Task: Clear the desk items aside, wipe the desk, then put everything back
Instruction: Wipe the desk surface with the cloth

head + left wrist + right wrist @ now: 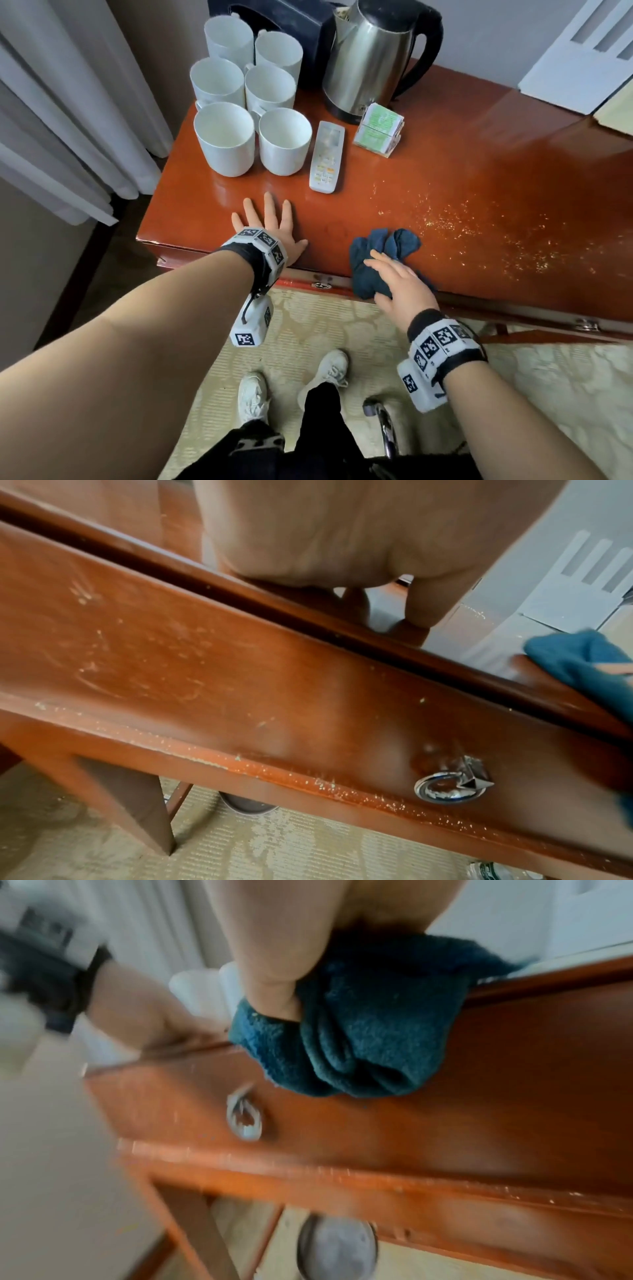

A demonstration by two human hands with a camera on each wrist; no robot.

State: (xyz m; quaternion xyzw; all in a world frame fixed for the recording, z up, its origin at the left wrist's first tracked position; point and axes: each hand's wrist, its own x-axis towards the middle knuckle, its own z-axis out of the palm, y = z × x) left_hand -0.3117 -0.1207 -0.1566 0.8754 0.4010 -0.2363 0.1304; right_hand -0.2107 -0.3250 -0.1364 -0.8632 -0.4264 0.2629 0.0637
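Observation:
My left hand [270, 222] lies flat and open on the red-brown desk [445, 164] near its front left edge, fingers spread; its palm [325, 534] presses on the desk top. My right hand [394, 277] holds a crumpled dark blue cloth [387, 246] at the desk's front edge, with the thumb dug into the cloth's [359, 1031] folds, part of which hangs over the drawer front. Pale crumbs [479, 222] are scattered over the desk to the right of the cloth.
Several white mugs [224, 137] stand at the back left. Beside them are a white remote [327, 156], a steel kettle [373, 58], a clear holder of green packets [378, 128] and a dark box [274, 20]. A drawer ring handle [448, 788] hangs below the desk edge. Curtains [51, 120] hang on the left.

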